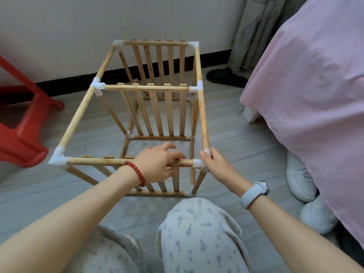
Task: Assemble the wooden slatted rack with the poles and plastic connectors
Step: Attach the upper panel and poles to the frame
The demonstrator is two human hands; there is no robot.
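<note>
Rack (157, 89) stands on the pale plank floor (226, 134) in the head view, right in front of the person's knees — wooden poles joined by white plastic connectors into a box frame, with three slatted panels set upright across it: far, middle and near. Left hand (157, 164), a red bead bracelet (136, 172) on its wrist, lies over the near top pole (94, 160), fingers curled round it close to the near right corner. Right hand (214, 164), a pale watch (254, 194) on its wrist, grips the near right corner connector (198, 163), thumb pressed on the foot of the right side pole (202, 115) where it enters that connector. A red plastic stool (25, 127) sits to the left of the rack, well apart from it. To the right hangs a pink bedsheet (307, 85), with white shoes (301, 180) tucked beneath its edge — and a dark slipper (224, 76) by the wall beyond.
</note>
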